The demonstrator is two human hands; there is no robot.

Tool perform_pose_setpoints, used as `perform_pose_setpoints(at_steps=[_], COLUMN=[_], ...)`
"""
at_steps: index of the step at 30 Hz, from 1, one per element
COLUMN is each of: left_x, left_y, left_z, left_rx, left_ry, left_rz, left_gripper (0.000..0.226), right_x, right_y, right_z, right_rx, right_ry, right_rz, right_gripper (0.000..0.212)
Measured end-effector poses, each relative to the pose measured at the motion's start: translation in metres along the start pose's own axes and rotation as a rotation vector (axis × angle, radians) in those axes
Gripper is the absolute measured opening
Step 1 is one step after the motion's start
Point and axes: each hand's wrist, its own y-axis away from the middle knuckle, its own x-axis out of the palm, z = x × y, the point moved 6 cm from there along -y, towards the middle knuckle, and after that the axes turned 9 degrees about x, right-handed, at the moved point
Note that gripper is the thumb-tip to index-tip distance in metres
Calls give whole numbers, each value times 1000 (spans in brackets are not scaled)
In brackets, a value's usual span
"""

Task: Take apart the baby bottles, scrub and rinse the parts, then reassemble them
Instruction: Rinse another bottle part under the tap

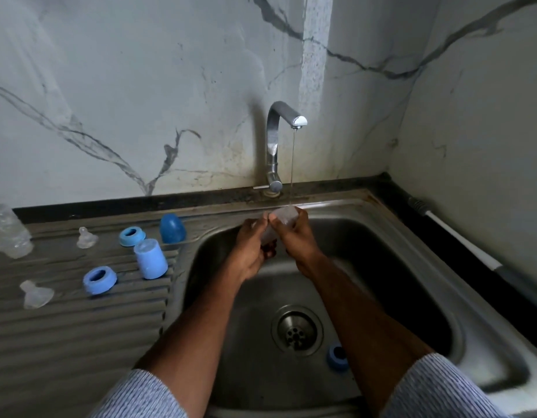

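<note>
**Clear bottle held under a thin stream**

Both hands meet over the back of the sink [381, 224], just below the tap [279, 137], from which a thin stream of water [292, 164] falls. The left hand [252, 251] and the right hand [294, 239] both have their fingers [262, 220] curled round a clear bottle body [283, 215], which lies tilted between them, its upper end poking out past the fingertips and touching the stream.

Left of the fingers, on the ribbed drainer of the desk [80, 327], lie two blue collar rings [132, 236] [99, 279], a dark blue cap [172, 228], a pale blue cap [150, 258], two clear teats [86, 237] [36, 294] and, well apart at the edge, another clear bottle [9, 232]. Nearer the person than the fingers, a third blue ring [336, 357] rests in the basin beside the drain [296, 330], partly hidden by the right forearm.
</note>
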Motion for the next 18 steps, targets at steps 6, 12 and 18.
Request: perform_pose_setpoints(at_steps=[6,12,18], left_x=[1,-6,1], left_y=[-5,-3,12], left_z=[-5,-1,6], left_rx=[332,154,-266], left_ry=[-299,-162,156], left_rz=[-67,-65,190], left_gripper=[30,15,46], right_x=[-1,2,-1], right_y=[-9,-7,0], right_z=[-4,1,11], right_rx=[120,226,195], right_ry=[-241,-315,-420], right_rz=[0,-15,285], right_gripper=[47,43,51])
